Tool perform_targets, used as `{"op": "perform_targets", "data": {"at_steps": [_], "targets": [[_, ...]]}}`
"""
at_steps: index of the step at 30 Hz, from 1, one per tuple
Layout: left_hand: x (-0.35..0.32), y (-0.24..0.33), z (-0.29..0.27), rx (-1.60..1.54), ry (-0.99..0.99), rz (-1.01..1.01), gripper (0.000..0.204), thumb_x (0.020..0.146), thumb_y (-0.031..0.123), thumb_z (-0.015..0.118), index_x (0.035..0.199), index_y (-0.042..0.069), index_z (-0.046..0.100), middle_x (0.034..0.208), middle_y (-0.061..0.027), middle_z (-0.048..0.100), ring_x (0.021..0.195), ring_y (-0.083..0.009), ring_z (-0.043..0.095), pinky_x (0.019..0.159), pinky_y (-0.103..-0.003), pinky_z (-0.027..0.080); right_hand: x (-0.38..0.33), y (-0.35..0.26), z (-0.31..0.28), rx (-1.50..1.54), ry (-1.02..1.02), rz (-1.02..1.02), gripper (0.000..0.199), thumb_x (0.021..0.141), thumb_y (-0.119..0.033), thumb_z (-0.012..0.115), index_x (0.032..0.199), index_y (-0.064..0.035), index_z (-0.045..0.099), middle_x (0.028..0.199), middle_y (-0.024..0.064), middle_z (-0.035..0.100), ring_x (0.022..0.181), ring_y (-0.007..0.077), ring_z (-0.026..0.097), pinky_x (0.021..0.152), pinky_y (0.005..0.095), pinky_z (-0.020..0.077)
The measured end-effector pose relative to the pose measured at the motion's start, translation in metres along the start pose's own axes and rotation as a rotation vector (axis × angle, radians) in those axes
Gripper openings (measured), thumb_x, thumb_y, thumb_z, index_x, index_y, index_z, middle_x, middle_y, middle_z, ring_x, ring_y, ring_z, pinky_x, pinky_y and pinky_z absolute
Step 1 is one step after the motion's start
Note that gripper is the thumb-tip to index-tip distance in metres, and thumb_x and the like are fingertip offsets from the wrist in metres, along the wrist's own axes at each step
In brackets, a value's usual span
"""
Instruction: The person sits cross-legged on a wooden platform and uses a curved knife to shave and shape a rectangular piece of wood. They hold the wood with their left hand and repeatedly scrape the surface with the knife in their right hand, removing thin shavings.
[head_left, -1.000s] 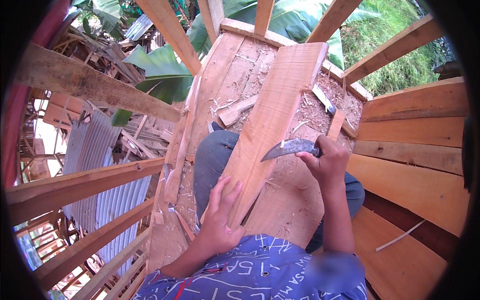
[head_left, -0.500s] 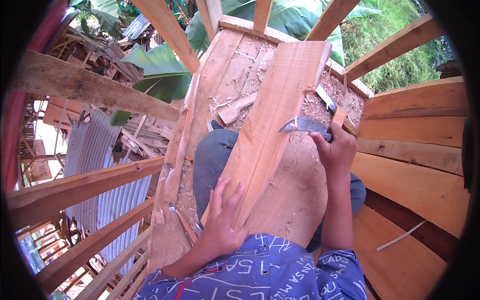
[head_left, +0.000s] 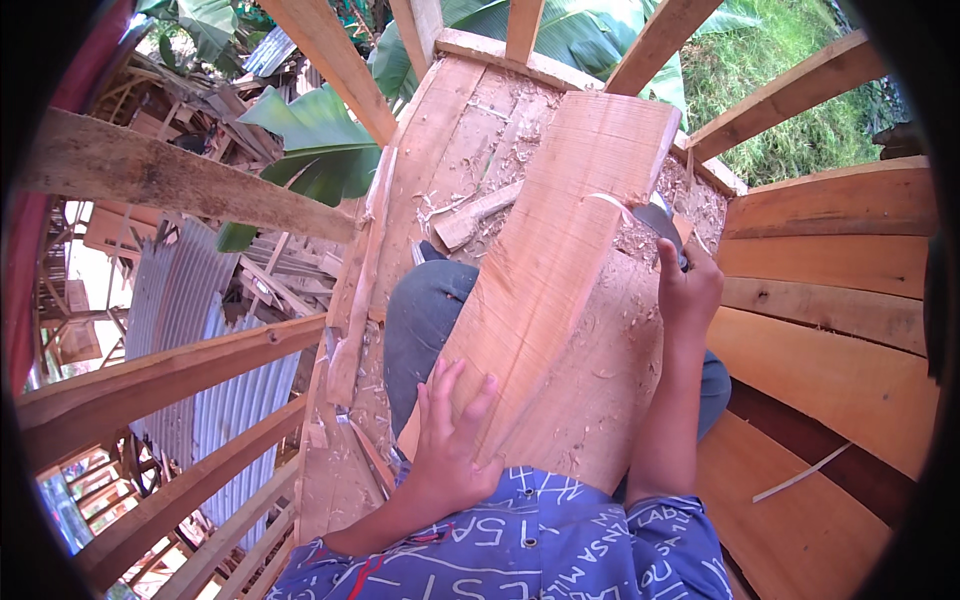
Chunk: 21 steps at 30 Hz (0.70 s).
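Observation:
A long pale wooden plank (head_left: 560,250) lies tilted across my lap, running from near my waist up to the far edge of the platform. My left hand (head_left: 448,440) rests flat on its lower end with fingers spread. My right hand (head_left: 685,290) grips the handle of a curved metal blade (head_left: 655,215) at the plank's right edge, near its upper part. Only a little of the blade shows beyond my fingers. A thin curl of wood (head_left: 610,202) stands off the plank beside the blade.
Wood shavings (head_left: 590,340) cover the board under the plank. A short offcut (head_left: 475,215) lies on the boards ahead. Plank walls (head_left: 830,330) rise on my right. Open timber framing (head_left: 180,380) on my left looks down on corrugated metal sheets (head_left: 180,330) and banana leaves (head_left: 310,140).
My right hand has pushed the blade up along the plank's right edge, away from me, and the blade is now mostly hidden. My left hand has stayed on the plank's lower end.

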<state>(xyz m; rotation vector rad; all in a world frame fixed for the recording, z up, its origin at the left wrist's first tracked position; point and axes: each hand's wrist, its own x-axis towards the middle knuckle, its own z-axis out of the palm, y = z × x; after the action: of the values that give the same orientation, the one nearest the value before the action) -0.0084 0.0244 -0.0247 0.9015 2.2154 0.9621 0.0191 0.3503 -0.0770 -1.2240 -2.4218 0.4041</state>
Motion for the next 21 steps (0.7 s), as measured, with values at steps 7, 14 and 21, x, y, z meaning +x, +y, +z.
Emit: {"op": "perform_targets", "data": {"at_steps": [7,14,21], "targets": [[-0.001,-0.008,0.003,-0.060,0.030,0.017,0.087,0.059,-0.001,0.065,0.140,0.012,0.036,0.145,-0.0276,0.021,0.141,-0.0505,0.017,0.113,-0.057,0.017,-0.029,0.002,-0.029,0.344,-0.241,0.091,0.042,0.087,-0.035,0.068,0.073,0.0023,0.056,0.053,0.0081,0.046,0.047,0.0170,0.047,0.049,0.0316,0.0368],[0.000,-0.007,-0.006,-0.126,0.047,0.059,0.085,0.056,-0.004,0.059,0.137,0.011,0.038,0.143,-0.0287,0.024,0.139,-0.0501,0.022,0.112,-0.053,0.021,-0.082,-0.004,-0.039,0.632,-0.378,-0.150,0.011,0.091,-0.010,0.060,0.095,0.0000,0.057,0.059,-0.0029,0.049,0.049,0.0046,0.046,0.047,0.0238,0.0348],[-0.002,-0.014,-0.005,-0.161,0.059,0.089,0.085,0.055,-0.001,0.060,0.137,0.010,0.039,0.144,-0.0289,0.024,0.139,-0.0498,0.022,0.112,-0.055,0.018,-0.077,-0.015,-0.066,0.983,-0.884,0.099,0.016,0.094,-0.011,0.057,0.104,0.0004,0.059,0.059,-0.0048,0.050,0.048,0.0017,0.045,0.045,0.0204,0.0341]]}}
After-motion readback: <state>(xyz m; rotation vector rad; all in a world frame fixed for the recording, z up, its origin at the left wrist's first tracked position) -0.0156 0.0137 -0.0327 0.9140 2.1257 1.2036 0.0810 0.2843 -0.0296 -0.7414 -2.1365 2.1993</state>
